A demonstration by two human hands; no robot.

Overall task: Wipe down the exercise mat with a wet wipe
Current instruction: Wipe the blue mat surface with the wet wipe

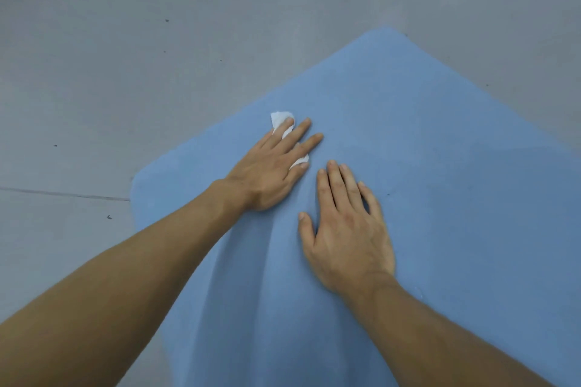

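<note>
Wipe, handling: the wipe (280,118) is probably thin, soft, damp and light. It bunches easily, so flat fingers pressed over its middle suit it better than a pinch at a corner.
Mat, handling: the mat (440,166) looks soft and bendy and may creep on the floor (125,72). A flat palm would steady it.
Looks: the wipe is white and crumpled, mostly hidden; the mat is plain blue with rounded corners.
Where: the wipe lies on the mat, just inside its left edge.
Left grip (270,166): released, with straight fingers pressing the wipe down.
Right grip (349,229): released, flat on the mat and holding nothing.

Wipe (279,119) under left hand (270,166), on mat (440,135).
</note>
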